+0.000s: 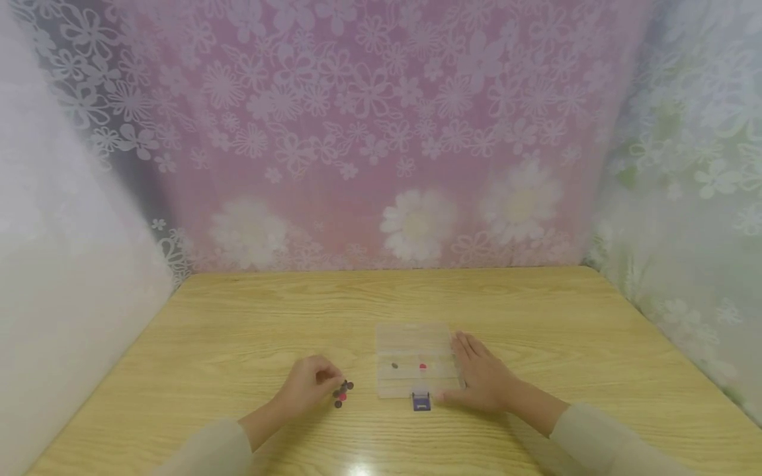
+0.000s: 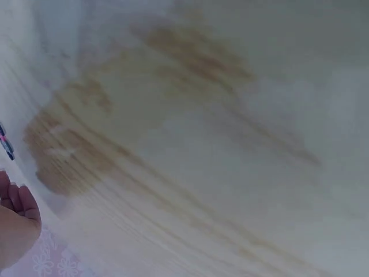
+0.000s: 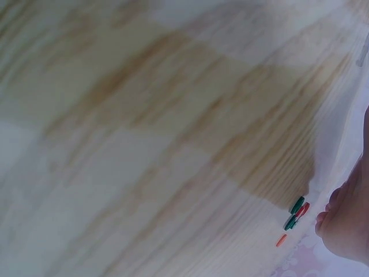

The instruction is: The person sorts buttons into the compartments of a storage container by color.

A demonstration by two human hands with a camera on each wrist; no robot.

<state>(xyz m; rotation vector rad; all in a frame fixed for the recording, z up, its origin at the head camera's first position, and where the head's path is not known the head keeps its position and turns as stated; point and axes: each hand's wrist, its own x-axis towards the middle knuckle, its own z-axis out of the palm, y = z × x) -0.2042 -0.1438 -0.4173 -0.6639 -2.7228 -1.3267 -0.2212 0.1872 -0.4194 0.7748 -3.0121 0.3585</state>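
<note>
A clear plastic box (image 1: pixel 385 387) with a blue latch (image 1: pixel 421 402) lies on the table. A dark disc (image 1: pixel 395 365) and a red disc (image 1: pixel 423 366) show within its outline. Just left of the box is a small cluster of thin round discs (image 1: pixel 338 404), mostly dark with a red one. My left hand (image 1: pixel 306 387) pinches at the cluster's top edge, thumb and forefinger together on a dark disc. My right hand (image 1: pixel 483 380) rests against the box's right side, fingers extended and thumb near the front corner. In the right wrist view, green, red and orange discs (image 3: pixel 297 205) appear at lower right.
The wood-grained table (image 1: pixel 268 311) is bordered by a pink floral curtain (image 1: pixel 357 132) behind, a pale wall (image 1: pixel 71 264) on the left and a floral curtain (image 1: pixel 684 231) on the right. Both wrist views show mostly blurred tabletop.
</note>
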